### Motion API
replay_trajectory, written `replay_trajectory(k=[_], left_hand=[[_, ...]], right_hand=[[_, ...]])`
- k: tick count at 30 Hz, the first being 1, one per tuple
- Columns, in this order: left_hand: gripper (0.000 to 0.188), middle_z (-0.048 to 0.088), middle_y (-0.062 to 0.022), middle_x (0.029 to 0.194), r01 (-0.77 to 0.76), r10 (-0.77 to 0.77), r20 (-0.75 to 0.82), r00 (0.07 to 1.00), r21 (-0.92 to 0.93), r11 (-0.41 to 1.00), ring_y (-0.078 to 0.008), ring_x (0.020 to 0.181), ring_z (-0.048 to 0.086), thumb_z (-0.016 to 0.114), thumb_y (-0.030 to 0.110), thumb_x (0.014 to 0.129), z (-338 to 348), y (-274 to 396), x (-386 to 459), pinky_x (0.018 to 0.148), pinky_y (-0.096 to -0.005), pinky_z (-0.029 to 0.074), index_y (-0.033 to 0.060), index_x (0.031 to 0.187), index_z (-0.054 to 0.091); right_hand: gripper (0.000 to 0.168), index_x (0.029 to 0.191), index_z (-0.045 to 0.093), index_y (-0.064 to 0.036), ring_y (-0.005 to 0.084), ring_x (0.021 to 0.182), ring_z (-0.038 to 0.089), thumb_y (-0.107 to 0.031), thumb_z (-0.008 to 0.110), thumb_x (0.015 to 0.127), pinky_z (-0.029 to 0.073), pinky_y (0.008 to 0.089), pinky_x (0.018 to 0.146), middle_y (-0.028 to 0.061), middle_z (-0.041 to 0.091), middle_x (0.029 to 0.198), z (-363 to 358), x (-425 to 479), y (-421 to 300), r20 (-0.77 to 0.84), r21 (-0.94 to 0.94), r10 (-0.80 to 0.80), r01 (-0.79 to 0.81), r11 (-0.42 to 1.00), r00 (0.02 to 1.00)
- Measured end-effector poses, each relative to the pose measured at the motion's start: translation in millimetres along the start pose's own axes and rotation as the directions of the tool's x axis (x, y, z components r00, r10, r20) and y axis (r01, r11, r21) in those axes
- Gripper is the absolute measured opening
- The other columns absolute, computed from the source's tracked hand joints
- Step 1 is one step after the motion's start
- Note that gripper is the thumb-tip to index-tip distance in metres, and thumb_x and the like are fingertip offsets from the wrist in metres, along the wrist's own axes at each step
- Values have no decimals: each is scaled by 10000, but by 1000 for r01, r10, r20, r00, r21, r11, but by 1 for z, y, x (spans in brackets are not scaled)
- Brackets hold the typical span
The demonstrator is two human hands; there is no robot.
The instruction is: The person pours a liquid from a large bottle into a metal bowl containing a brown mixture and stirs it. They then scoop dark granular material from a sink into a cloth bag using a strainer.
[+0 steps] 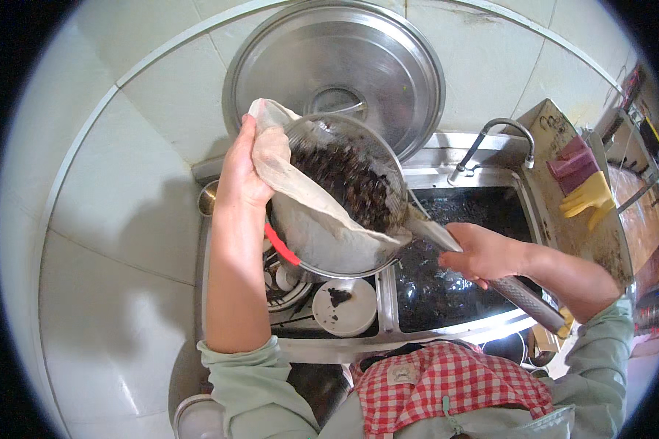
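My left hand (245, 170) grips the bunched edge of an off-white straining cloth (313, 189). The cloth hangs along the near side of a round metal mesh strainer (387, 159). Wet dark leaf-like bits (346, 181) lie in the strainer, somewhat blurred. My right hand (480, 252) is closed around the strainer's long metal handle (521, 304), which slants down to the right. Beneath the strainer and cloth is a round metal vessel (340, 269) with a red grip (281, 245) on its left side. Its inside is mostly hidden.
Dark liquid (461, 258) fills the right sink basin, beside a curved faucet (494, 129). The left basin holds a white bowl (345, 310) with dark residue. A large metal lid (329, 55) leans on the tiled wall. Rubber gloves (587, 200) hang over the right ledge.
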State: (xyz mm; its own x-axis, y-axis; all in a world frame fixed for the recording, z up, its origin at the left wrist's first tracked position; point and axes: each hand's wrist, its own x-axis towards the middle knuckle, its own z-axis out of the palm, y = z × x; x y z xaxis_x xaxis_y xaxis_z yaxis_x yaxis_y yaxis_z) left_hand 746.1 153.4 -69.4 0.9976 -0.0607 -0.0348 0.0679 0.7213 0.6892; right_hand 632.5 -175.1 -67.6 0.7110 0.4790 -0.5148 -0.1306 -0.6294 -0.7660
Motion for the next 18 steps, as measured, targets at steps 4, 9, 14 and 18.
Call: replay_trajectory(k=[4,9,14,18], left_hand=[[271,436,20,685,69,-76,282,956,35,997,-98,558,429,400,324,991,-2,6,-11,477,-246,364,122,1105,540],[325,609,-41,876,78,-86,155,984,55,995,-130,765,606,400,279,990,-33,41,-10,666,-263,511,40,1159,540],[356,589,-121,1154,-142,125,70,990,344,928,-188,1059,563,441,246,972,-44,41,-36,902,-336,461,33,1245,518],[364,605,-39,950,-177,68,324,944,318,931,-114,821,572,432,277,976,-58,36,-38,693,-264,482,62,1256,522]], right_hand=[[230,888,452,69,195,429,563,-153,512,889,447,326,377,113,547,568,-11,-16,-58,-4,-296,91,-89,951,996],[261,957,450,101,370,619,631,-140,514,882,514,419,574,242,599,661,-15,-35,-78,137,-902,-350,262,342,927],[232,962,436,82,392,640,619,-113,522,870,482,459,576,213,602,659,-3,-36,-76,-134,-864,-215,-8,503,967],[247,940,444,88,360,594,617,-31,568,762,486,426,532,169,591,616,8,-43,-53,-186,-891,-285,-39,452,941]])
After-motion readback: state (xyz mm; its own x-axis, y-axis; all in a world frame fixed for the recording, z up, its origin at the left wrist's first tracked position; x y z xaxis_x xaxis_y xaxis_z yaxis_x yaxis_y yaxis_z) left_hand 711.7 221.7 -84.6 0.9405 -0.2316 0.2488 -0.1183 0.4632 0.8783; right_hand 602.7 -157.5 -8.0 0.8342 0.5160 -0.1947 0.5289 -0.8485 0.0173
